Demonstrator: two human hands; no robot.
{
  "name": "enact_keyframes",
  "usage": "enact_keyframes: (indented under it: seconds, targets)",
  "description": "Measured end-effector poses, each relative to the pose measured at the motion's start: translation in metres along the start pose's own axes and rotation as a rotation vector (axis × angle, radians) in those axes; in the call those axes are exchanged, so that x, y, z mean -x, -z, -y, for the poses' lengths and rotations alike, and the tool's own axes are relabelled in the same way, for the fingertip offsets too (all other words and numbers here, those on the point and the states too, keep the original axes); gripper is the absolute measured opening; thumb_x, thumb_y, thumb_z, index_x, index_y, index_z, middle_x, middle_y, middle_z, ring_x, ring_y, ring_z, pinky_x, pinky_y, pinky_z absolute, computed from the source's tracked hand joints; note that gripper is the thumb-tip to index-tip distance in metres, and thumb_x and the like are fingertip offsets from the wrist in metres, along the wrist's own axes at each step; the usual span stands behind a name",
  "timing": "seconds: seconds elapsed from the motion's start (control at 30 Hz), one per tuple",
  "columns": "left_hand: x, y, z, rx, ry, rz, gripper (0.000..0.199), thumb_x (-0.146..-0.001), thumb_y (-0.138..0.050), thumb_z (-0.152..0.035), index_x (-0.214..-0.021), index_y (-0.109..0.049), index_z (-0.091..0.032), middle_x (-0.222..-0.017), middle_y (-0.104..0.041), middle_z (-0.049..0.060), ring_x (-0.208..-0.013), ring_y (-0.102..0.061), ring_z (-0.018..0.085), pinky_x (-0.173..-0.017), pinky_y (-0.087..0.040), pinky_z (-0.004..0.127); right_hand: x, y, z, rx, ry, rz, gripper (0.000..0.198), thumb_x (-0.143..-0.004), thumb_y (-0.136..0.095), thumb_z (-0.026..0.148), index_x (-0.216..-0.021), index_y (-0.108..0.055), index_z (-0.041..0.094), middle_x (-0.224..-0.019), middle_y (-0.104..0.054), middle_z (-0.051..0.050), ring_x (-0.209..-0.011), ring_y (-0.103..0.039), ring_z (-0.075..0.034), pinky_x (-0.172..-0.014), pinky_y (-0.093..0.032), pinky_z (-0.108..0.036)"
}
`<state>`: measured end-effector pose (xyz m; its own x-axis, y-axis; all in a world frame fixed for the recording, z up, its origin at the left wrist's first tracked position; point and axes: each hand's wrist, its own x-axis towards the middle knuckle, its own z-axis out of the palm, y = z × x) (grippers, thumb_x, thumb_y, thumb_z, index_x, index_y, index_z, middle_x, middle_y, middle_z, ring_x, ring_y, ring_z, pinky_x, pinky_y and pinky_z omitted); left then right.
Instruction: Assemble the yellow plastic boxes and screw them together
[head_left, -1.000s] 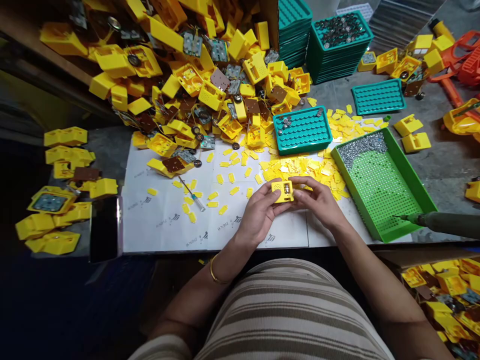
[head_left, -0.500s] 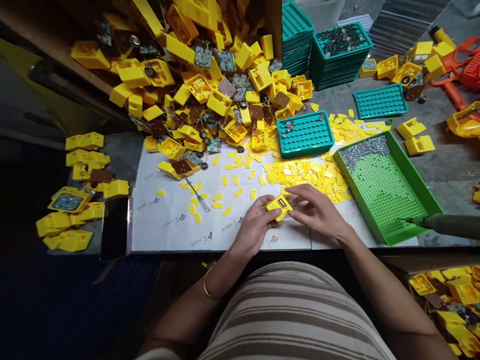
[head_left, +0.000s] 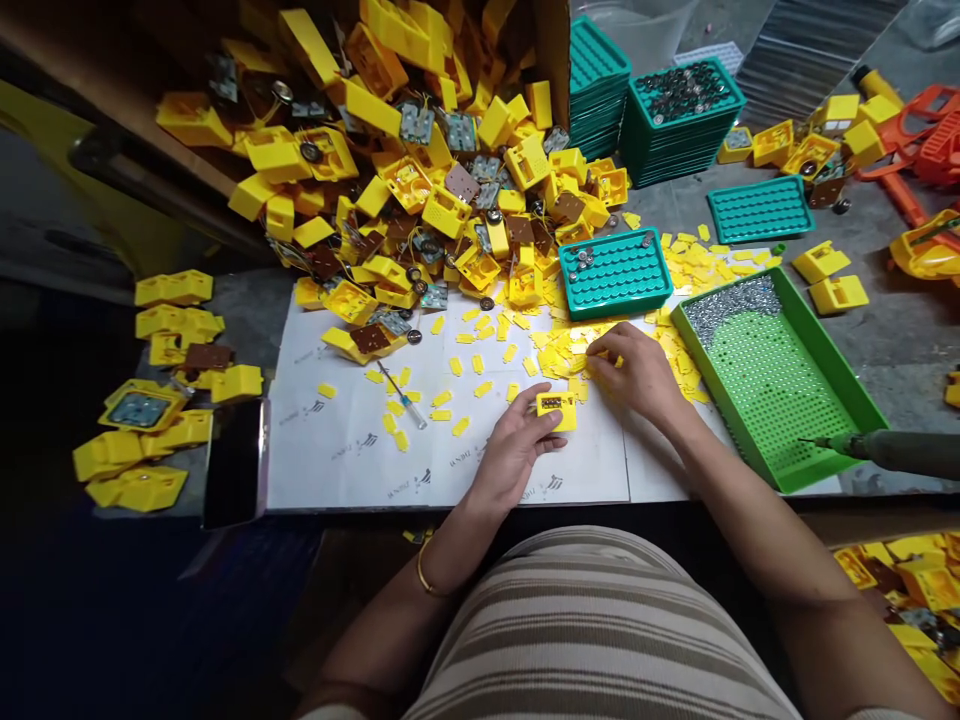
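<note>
My left hand (head_left: pixel 517 445) is closed around a small yellow plastic casing (head_left: pixel 566 412), thumb on its near face. An open slot in its top shows a row of round metal button cells (head_left: pixel 551 402). Over a heap of small flat yellow covers (head_left: pixel 559 350), my right hand (head_left: pixel 637 372) has its fingers bent together, the tips touching the heap. Whether a cover is pinched there I cannot make out. Just behind that hand stands a teal tray (head_left: pixel 619 280) with a few button cells in its far corners.
A large pile of yellow casings (head_left: pixel 450 200) with circuit boards and wires spills from a box. A screwdriver (head_left: pixel 405 398) lies on the white paper. At right, a green basket (head_left: pixel 795 400) holds screws, under a powered driver (head_left: pixel 900 448). A phone (head_left: pixel 235 462) lies left.
My right hand has left the yellow casing and moved up and right to the heap of small covers. My left hand has turned the casing so its cell slot lies level along the top.
</note>
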<state>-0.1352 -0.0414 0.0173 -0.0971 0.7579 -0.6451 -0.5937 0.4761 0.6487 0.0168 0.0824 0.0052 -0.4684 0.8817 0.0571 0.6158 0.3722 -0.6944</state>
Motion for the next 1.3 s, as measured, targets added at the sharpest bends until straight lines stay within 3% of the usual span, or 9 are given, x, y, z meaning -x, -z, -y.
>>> enact_keyframes:
  seconds: [0.1, 0.23, 0.37, 0.6, 1.03, 1.17, 1.3]
  targets:
    - [-0.003, -0.003, 0.0, -0.012, 0.016, 0.057, 0.046, -0.07, -0.077, -0.022, -0.114, -0.063, -0.02, -0.1, -0.065, 0.002, -0.078, -0.061, 0.01, -0.067, -0.051, 0.021, 0.003, 0.011, -0.005, -0.325, -0.077, -0.033, 0.015, -0.08, -0.06, 0.025, -0.091, -0.068, 0.019, -0.074, -0.06, -0.001, -0.065, -0.055, -0.013, -0.061, -0.045, -0.031]
    - [-0.008, -0.013, 0.002, 0.063, 0.057, 0.1, 0.032, -0.073, -0.073, -0.019, -0.104, -0.067, -0.019, -0.105, -0.067, 0.005, -0.085, -0.064, 0.014, -0.075, -0.055, 0.027, 0.014, 0.019, -0.009, -0.8, -0.314, 0.038, 0.031, -0.075, -0.069, 0.037, -0.1, -0.067, 0.019, -0.074, -0.061, 0.001, -0.061, -0.06, -0.011, -0.057, -0.051, -0.028]
    - [-0.01, -0.024, 0.005, 0.145, 0.068, 0.145, 0.024, -0.082, -0.064, -0.021, -0.105, -0.068, -0.015, -0.112, -0.068, 0.01, -0.096, -0.065, 0.019, -0.083, -0.056, 0.033, 0.03, 0.019, -0.01, -0.976, -0.438, 0.026, 0.037, -0.067, -0.079, 0.042, -0.094, -0.069, 0.018, -0.074, -0.068, -0.001, -0.067, -0.067, -0.013, -0.06, -0.055, -0.027]
    - [-0.01, -0.034, 0.016, 0.129, -0.039, 0.082, 0.03, -0.08, -0.064, -0.013, -0.111, -0.064, -0.017, -0.114, -0.067, 0.006, -0.105, -0.064, 0.018, -0.101, -0.047, 0.039, 0.055, 0.011, 0.004, -0.863, -0.376, -0.155, 0.022, -0.068, -0.08, 0.038, -0.082, -0.074, 0.021, -0.085, -0.074, -0.003, -0.074, -0.068, -0.016, -0.068, -0.058, -0.03]
    - [-0.011, -0.035, 0.026, 0.082, -0.135, 0.085, 0.036, -0.076, -0.07, -0.017, -0.111, -0.063, -0.019, -0.117, -0.068, 0.006, -0.112, -0.062, 0.019, -0.102, -0.047, 0.038, 0.06, -0.001, 0.015, -0.579, -0.338, -0.143, 0.011, -0.074, -0.073, 0.03, -0.08, -0.075, 0.02, -0.081, -0.075, -0.004, -0.069, -0.068, -0.018, -0.07, -0.055, -0.031]
    - [-0.009, -0.035, 0.026, 0.06, -0.152, 0.064, 0.034, -0.077, -0.072, -0.029, -0.108, -0.064, -0.016, -0.112, -0.069, 0.006, -0.107, -0.064, 0.019, -0.095, -0.052, 0.035, 0.06, -0.007, 0.018, -0.462, -0.188, -0.161, 0.01, -0.08, -0.069, 0.03, -0.081, -0.075, 0.022, -0.078, -0.072, -0.003, -0.066, -0.063, -0.016, -0.068, -0.053, -0.031]
    - [-0.012, -0.032, 0.024, 0.049, -0.121, 0.036, 0.041, -0.07, -0.078, -0.039, -0.099, -0.064, -0.014, -0.098, -0.07, 0.006, -0.093, -0.068, 0.019, -0.087, -0.057, 0.036, 0.071, -0.006, 0.03, -0.281, 0.013, -0.18, 0.019, -0.088, -0.059, 0.032, -0.097, -0.075, 0.025, -0.078, -0.063, -0.005, -0.066, -0.06, -0.015, -0.059, -0.053, -0.031]
